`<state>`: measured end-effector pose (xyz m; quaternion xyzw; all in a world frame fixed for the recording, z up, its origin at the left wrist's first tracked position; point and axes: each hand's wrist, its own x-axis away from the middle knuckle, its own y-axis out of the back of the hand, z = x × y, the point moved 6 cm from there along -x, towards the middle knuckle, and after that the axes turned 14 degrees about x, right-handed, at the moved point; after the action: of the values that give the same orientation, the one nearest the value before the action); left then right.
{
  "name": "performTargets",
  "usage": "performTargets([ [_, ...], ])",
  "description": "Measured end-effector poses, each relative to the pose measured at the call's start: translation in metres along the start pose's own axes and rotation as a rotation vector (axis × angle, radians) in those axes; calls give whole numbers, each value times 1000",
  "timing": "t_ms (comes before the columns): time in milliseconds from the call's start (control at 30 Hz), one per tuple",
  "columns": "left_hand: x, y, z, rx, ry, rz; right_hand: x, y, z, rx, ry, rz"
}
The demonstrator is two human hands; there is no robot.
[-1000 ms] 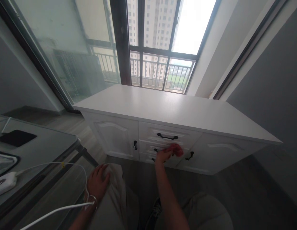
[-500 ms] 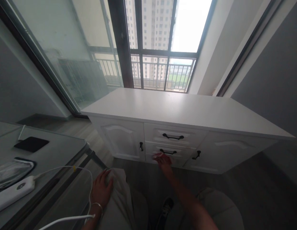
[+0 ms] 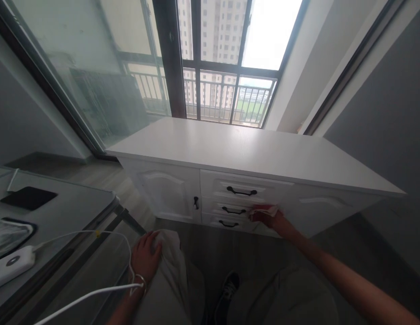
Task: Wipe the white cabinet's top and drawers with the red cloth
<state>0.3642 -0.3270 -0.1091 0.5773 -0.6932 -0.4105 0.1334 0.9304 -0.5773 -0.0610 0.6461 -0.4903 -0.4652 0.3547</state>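
In my right hand point(image 3: 273, 220) is a reddish and pale cloth point(image 3: 265, 209), pressed to the drawer fronts of a white cabinet point(image 3: 243, 155). The hand is just right of the middle drawer handle point(image 3: 234, 211) and covers the right door's handle. Above it is the top drawer handle point(image 3: 242, 191); the bottom drawer handle point(image 3: 229, 224) shows lower left. My left hand point(image 3: 147, 255) lies with spread fingers over my trouser knee point(image 3: 169, 246), holding nothing. A white cable point(image 3: 91, 293) passes by its wrist.
To the left stands a table point(image 3: 77, 194) bearing a dark flat pad point(image 3: 29, 197) and a white device point(image 3: 13, 266) with a cord. Behind the cabinet is a sliding glass door point(image 3: 176, 58) and a balcony railing. My shoe point(image 3: 229, 289) is on the floor below.
My right hand has moved right with the cloth, from the lower drawers towards the right door's edge, uncovering the bottom handle. My left hand stays on the knee. The view has shifted slightly.
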Motion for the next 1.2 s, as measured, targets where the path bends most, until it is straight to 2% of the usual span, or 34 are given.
performTargets([
  [133, -1, 0, 6, 0, -5, 9, -21, 54, -31, -4, 131, 2],
  [267, 1, 4, 12, 9, 3, 17, -45, 105, -60, -106, 132, 2],
  [433, 5, 11, 12, 33, 19, 10, -59, 160, -69, -128, 148, -64],
  [533, 5, 12, 11, 33, 37, 14, -65, 204, -66, -125, 160, -167],
  [667, 3, 10, 8, 24, 42, -1, -87, 280, -70, -63, 128, -405],
  [733, 2, 8, 6, 29, 36, -12, -105, 314, -82, -46, 23, -550],
  [800, 1, 6, 3, 35, 25, -17, -126, 332, -96, -80, -141, -697],
  [867, 1, 4, 2, 35, 16, -23, -147, 328, -106, -137, -282, -784],
  [900, 1, 3, 3, 34, 14, -28, -159, 318, -107, -162, -323, -767],
  [933, 1, 3, 4, 34, 14, -35, -172, 302, -105, -184, -340, -689],
  [967, 1, 3, 5, 38, 14, -41, -185, 282, -100, -206, -334, -552],
  [1067, 4, 5, 13, 58, 21, -45, -209, 216, -73, -253, -254, -12],
  [1100, 5, 6, 17, 64, 27, -41, -210, 201, -65, -254, -242, 114],
  [1133, 6, 7, 20, 70, 33, -35, -209, 191, -60, -250, -245, 190],
  [1200, 8, 8, 25, 80, 46, -20, -206, 183, -55, -229, -275, 240],
])
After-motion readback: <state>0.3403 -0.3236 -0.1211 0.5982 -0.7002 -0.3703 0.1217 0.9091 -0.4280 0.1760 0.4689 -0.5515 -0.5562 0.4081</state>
